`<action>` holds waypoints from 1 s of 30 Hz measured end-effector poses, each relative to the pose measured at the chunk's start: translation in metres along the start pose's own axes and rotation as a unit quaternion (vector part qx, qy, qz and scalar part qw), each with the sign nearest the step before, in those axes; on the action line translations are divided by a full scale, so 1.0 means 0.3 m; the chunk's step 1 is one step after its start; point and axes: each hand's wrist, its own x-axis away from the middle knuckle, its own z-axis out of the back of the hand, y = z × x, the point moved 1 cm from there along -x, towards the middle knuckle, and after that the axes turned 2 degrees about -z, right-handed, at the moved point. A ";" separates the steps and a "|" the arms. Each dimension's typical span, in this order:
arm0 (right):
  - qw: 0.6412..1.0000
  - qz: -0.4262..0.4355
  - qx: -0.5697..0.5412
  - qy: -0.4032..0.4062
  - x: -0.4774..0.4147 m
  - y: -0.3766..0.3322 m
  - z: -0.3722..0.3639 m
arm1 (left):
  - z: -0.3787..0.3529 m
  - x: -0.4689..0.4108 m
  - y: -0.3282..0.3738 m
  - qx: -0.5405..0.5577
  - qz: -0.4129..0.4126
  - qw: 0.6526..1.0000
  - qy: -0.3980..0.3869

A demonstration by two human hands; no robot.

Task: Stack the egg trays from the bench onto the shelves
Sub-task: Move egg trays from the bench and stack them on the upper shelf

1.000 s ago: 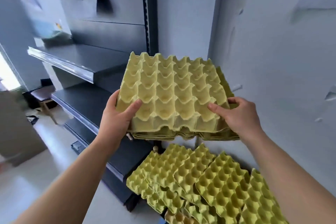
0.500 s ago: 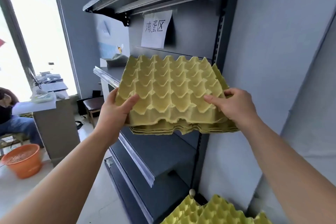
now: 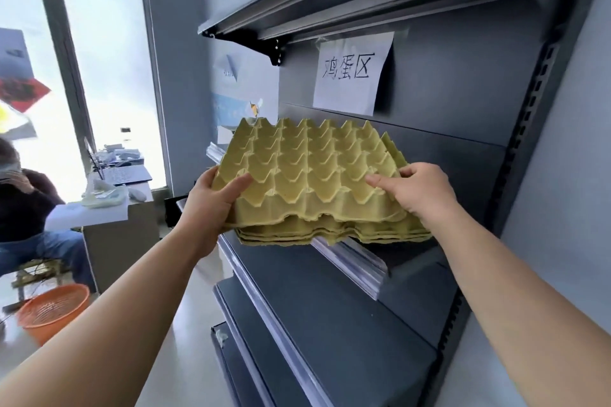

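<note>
A stack of yellow-green pulp egg trays (image 3: 310, 175) hangs in front of the dark grey shelf unit, its far part over the middle shelf (image 3: 380, 261). My left hand (image 3: 211, 205) grips the stack's near left corner, thumb on top and fingers underneath. My right hand (image 3: 420, 192) holds the near right corner, thumb across the top tray and fingers curled round the edge. The stack's underside is hidden.
A paper sign (image 3: 352, 73) is taped to the shelf's back panel, under an upper shelf (image 3: 363, 3). Two lower shelves (image 3: 330, 324) jut out below. At the left a seated person (image 3: 23, 205), a desk (image 3: 115, 208) and an orange basket (image 3: 53, 311).
The view swung up and left from the bench's trays to the shelf unit. Both hands carried the stack up and forward over the middle shelf, keeping their grip.
</note>
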 end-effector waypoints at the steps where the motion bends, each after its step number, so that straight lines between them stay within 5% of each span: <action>1: 1.000 -0.004 0.002 0.005 -0.020 -0.026 -0.042 | 0.025 -0.058 -0.004 -0.003 0.002 1.000 -0.006; 16: 0.992 -0.106 0.031 0.062 -0.309 -0.270 -0.505 | 0.264 -0.799 -0.061 -0.021 0.059 0.982 -0.180; 30: 0.985 -0.126 0.044 0.106 -0.663 -0.354 -0.845 | 0.277 -1.431 -0.212 -0.019 0.076 0.972 -0.224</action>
